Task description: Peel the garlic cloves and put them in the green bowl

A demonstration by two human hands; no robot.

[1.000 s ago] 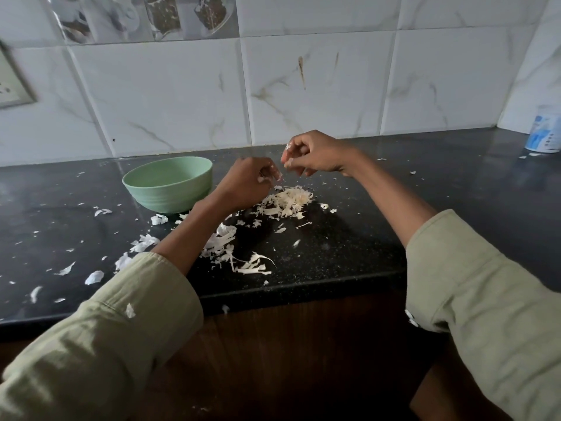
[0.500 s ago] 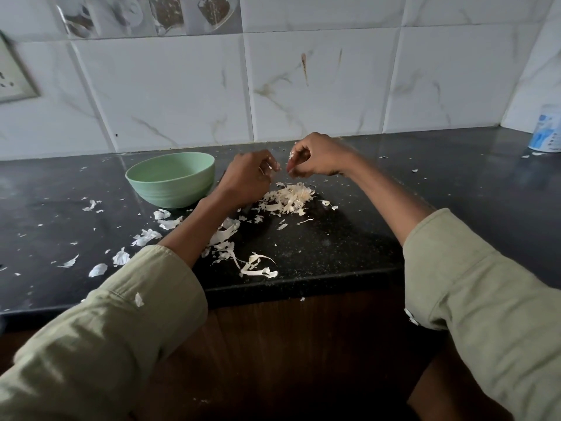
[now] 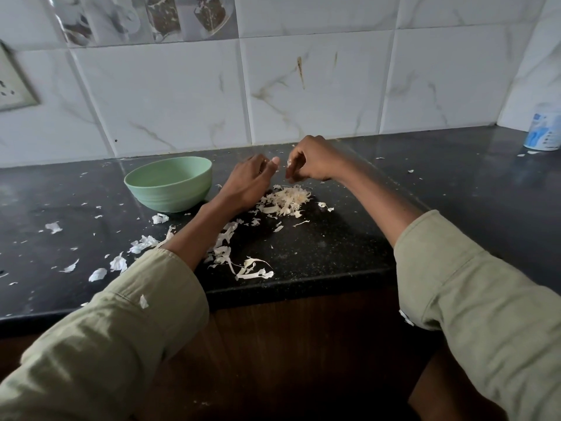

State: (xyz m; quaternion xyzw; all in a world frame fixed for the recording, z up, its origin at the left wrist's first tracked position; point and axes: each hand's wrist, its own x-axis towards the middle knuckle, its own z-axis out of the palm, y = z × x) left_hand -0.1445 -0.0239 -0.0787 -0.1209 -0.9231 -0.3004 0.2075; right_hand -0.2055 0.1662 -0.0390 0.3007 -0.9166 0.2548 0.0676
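Hovering above the dark surface (image 3: 334, 250), the right hand (image 3: 312, 161) pinches a small pale garlic clove (image 3: 289, 161) in curled fingers. The left hand (image 3: 250, 182) sits just beside it, apart; whether it holds anything cannot be told. The green bowl (image 3: 168, 185) stands left, peels (image 3: 287, 200) below.

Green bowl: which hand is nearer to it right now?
Left. The left hand hovers just right of the green bowl, near its rim. The right hand is farther right, beyond the left hand, above the peel pile.
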